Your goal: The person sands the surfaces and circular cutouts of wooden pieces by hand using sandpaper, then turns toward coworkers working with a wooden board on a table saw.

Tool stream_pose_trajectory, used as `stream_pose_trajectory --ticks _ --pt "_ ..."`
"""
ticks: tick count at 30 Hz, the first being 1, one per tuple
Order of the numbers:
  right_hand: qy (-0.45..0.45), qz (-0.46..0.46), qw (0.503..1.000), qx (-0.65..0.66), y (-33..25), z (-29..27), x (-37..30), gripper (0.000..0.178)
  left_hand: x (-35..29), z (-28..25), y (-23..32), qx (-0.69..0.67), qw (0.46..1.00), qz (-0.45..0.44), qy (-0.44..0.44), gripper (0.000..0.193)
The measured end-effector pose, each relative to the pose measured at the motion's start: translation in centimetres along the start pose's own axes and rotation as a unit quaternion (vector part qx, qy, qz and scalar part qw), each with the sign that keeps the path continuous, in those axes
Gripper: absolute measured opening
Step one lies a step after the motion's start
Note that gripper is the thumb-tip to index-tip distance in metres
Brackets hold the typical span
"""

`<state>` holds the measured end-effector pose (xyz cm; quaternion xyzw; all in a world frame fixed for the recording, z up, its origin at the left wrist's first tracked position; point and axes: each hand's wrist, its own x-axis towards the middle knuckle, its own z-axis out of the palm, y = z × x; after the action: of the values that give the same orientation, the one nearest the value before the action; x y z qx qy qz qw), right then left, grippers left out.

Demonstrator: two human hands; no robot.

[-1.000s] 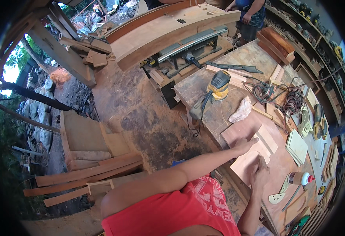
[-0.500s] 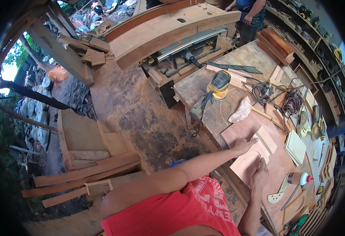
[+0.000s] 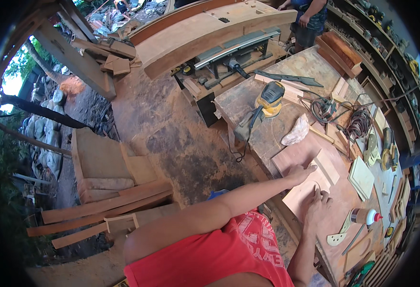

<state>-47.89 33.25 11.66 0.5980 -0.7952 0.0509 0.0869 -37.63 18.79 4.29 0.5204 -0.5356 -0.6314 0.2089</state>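
A light wooden board (image 3: 298, 201) with a rounded cut-out or curved line lies near the bench's front edge. A raised wooden strip (image 3: 328, 167) runs across its far right end. My left hand (image 3: 300, 175) grips the board's left side, its thumb lying toward the strip; the other fingers are mostly hidden. My right hand (image 3: 319, 206) is bent over the board's near right part, fingertips curled down at the curve. Whatever those fingers may hold is hidden beneath them. Under the board is a flat reddish plywood sheet (image 3: 286, 160).
On the workbench (image 3: 234, 103) are a yellow-black sander (image 3: 270, 99), a pale crumpled cloth (image 3: 296, 131), coiled cords (image 3: 358, 122), square pale panels (image 3: 361, 179) and a glue bottle (image 3: 364, 216). Planks (image 3: 107, 208) lie at left. Another person (image 3: 308, 19) stands beyond the bench.
The whole view has shifted slightly. My right hand's fingertips have moved a little along the curve in the board. My left hand keeps its hold.
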Motion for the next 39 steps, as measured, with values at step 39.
stream_pose_trajectory --ticks 39 --pt "-0.071 -0.236 0.969 0.026 -1.8 -3.3 0.3 0.048 -0.6 -1.3 1.6 -0.013 0.997 -0.04 -0.063 0.098"
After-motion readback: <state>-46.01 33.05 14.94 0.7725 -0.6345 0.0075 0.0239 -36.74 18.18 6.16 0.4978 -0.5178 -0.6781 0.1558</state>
